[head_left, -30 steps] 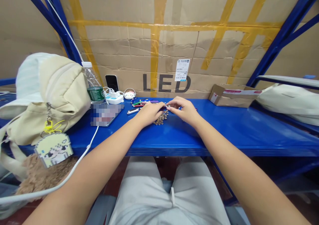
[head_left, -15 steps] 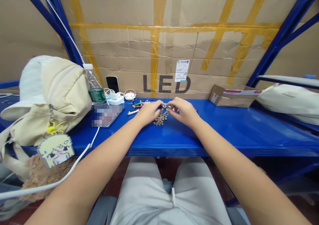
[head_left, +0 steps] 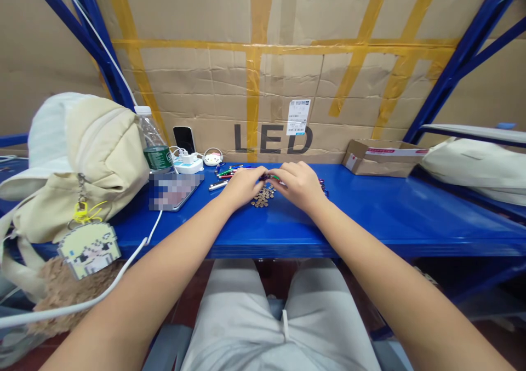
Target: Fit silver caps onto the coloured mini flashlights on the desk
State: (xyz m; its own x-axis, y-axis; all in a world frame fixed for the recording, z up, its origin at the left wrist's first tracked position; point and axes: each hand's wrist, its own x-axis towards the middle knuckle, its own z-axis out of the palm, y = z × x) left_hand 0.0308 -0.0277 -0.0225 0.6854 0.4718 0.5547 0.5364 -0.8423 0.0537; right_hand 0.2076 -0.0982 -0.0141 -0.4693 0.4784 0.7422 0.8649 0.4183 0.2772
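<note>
Holding a small piece (head_left: 275, 178), greenish to the right and dark to the left, above the tabletop (head_left: 394, 212) between both hands. With the left hand (head_left: 244, 186), pinching narrow at the dark end; with the right hand (head_left: 302, 184), pinching narrow round the green part. Cannot tell quite how both ends meet: too small and half covered by the fingers.

To work well here, use the left hand as a steady anchor and reserve the right for fine moves. Line both ends up straight before adding any force, then press or turn lightly, by feel, rather than squeezing hard and risking a slip. Tilt the piece toward the eyes to check the join. Brace the forearms on the near edge against shaking.

Mind the discs (head_left: 262, 197), lying in a cluster between the hands, nearer the body than the piece: easy to scatter with a careless wrist. Avoid nudging the pens (head_left: 226, 176) too, lying just beyond and beside the left hand.
</note>
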